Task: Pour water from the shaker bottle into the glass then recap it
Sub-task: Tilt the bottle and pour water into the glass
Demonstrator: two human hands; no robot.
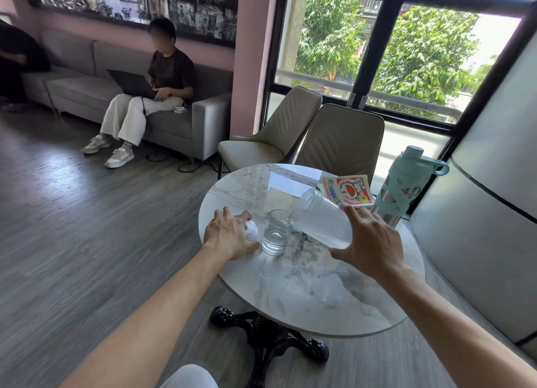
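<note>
Pink wall (pixel 247 53), grey sofa (pixel 186 126), big window (pixel 377 53).

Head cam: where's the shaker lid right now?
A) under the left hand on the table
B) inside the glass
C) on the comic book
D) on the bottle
A: the left hand covers the white lid on the table, while the right hand tilts the open bottle toward the glass.

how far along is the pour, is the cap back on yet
Done: the cap is off, lying on the table under the left hand, and the glass already holds water. In hand: the right hand tips the shaker bottle, its mouth at the glass rim, so the pour looks underway. Left: set the bottle upright and recap it.
</note>
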